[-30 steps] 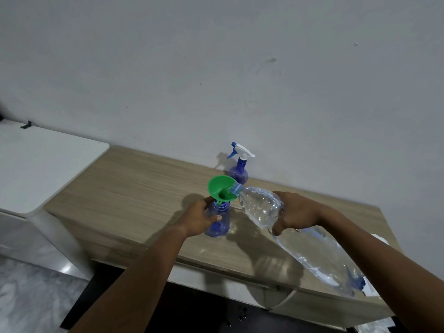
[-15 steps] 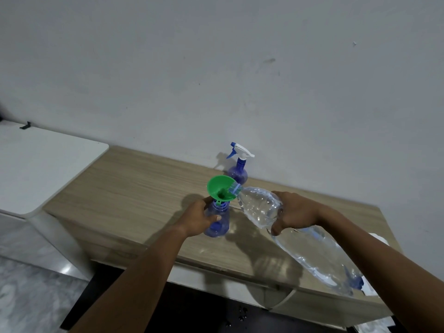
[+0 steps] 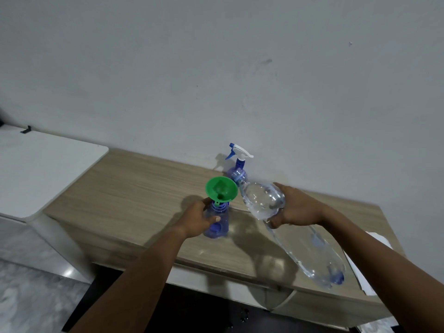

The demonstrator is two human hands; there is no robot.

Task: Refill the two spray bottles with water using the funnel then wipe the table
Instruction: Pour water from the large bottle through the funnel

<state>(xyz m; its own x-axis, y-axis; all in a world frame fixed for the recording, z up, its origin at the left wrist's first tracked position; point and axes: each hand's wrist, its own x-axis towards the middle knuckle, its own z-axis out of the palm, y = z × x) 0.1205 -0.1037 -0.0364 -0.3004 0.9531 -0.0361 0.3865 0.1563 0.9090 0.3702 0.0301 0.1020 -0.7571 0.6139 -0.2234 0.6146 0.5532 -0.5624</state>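
Note:
A small blue spray bottle [image 3: 219,224] without its head stands on the wooden table [image 3: 134,188], with a green funnel [image 3: 221,189] set in its neck. My left hand [image 3: 198,218] grips this bottle from the left. My right hand [image 3: 296,209] holds a large clear water bottle [image 3: 262,200] near its shoulder, tilted with its mouth at the funnel's right rim. A second blue spray bottle [image 3: 237,173] with a white and blue trigger head stands behind, against the wall.
A white cabinet top [image 3: 36,169] adjoins the table on the left, a little higher. A white cloth or paper [image 3: 379,241] lies at the table's right end, partly hidden by my right forearm. The grey wall runs right behind the table.
The water bottle's mouth has stayed at the funnel's rim. Both hands keep their grip; little else has shifted.

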